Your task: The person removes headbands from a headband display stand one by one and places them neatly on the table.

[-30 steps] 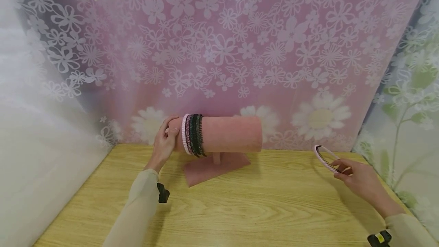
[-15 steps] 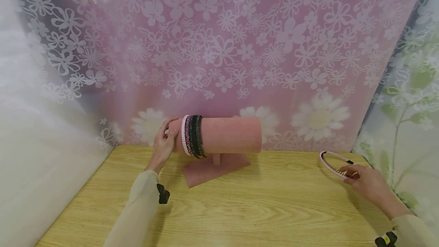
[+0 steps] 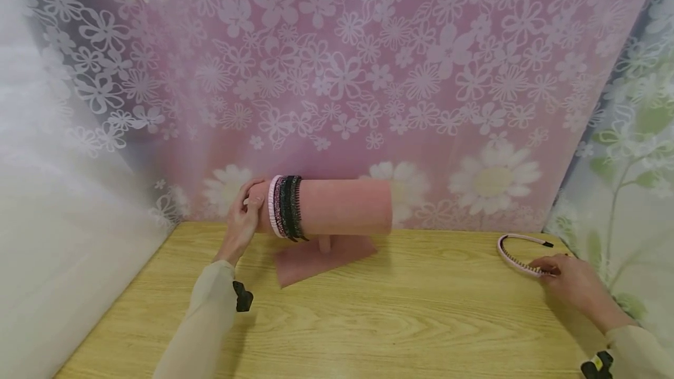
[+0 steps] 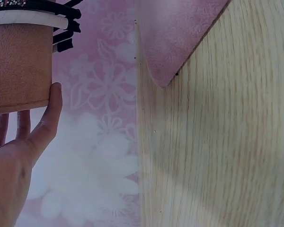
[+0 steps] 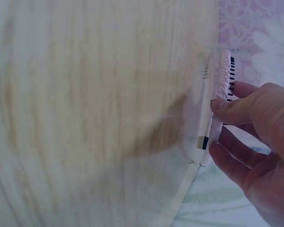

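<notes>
My left hand [image 3: 241, 227] grips the left end of a pink velvety headband stand [image 3: 344, 206], a horizontal roll on a post and flat base. In the left wrist view, fingertips lie against the edge of the roll [image 4: 21, 71]. Several headbands [image 3: 286, 208] sit side by side near that end: a pale pink one outermost, then glittery and black ones. At the far right, my right hand [image 3: 576, 285] pinches a pale pink toothed headband [image 3: 508, 257] by one side, thumb against fingers [image 5: 222, 106]. It lies low over the table; whether it touches cannot be told.
The wood-grain table [image 3: 421, 309] ends at a pink floral backdrop [image 3: 337, 75] close behind the stand. A white sheet [image 3: 63, 221] borders the left side, and a leaf-patterned sheet [image 3: 637, 192] stands close by the right hand.
The stand and its headbands have shifted slightly left together with my left hand. My right hand has moved right and down, and its headband has turned flatter toward the table.
</notes>
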Demonstrator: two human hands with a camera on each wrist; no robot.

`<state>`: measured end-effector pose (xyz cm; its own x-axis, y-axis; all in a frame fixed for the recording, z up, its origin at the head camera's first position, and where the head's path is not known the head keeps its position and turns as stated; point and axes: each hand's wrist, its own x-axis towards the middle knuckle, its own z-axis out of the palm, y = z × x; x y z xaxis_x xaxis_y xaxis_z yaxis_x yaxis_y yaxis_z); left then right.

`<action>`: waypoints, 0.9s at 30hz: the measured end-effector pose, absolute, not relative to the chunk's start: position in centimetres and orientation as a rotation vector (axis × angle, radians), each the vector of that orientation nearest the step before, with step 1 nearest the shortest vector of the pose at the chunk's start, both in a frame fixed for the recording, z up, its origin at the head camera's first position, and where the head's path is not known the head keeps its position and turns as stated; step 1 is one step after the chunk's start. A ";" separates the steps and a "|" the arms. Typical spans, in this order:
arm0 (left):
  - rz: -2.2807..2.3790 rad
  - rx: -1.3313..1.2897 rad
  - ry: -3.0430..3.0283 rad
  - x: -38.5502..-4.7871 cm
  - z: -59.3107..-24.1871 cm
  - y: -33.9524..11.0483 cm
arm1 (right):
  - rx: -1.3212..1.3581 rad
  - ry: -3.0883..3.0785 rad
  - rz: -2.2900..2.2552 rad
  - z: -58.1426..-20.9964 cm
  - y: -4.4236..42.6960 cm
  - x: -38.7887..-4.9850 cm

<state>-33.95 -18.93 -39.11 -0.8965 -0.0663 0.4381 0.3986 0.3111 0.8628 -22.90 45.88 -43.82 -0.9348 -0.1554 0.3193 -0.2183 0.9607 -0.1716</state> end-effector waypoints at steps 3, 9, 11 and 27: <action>-1.593 -0.299 -2.200 -33.9 -39.1 -19.1 | 0.270 -2.810 0.279 -43.9 46.2 -22.8; -1.566 -0.325 -2.227 -32.5 -38.0 -18.6 | 0.237 -2.857 0.301 -44.2 47.1 -22.5; -1.532 -0.324 -2.242 -32.3 -37.7 -18.6 | 0.222 -2.861 0.311 -44.2 47.3 -22.4; -1.411 -0.345 -2.267 -33.8 -39.1 -19.3 | 0.172 -2.836 0.368 -44.9 47.9 -22.2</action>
